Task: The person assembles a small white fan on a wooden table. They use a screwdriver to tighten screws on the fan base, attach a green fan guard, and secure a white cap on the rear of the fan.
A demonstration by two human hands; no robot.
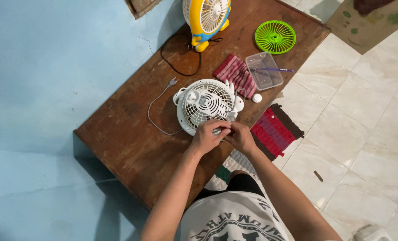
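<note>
White fan (205, 105), round slatted plastic grille, lies flat on worn brown wooden bench (127, 143). Left hand (206, 136) and right hand (240, 136) both pinch its near rim. Striped woven cloth (235, 73) just beyond.

Home room, tiled floor (342, 134), woven mat (277, 129)

The person wears a white shirt (234, 221) with dark curved lettering, arms bare.
</note>
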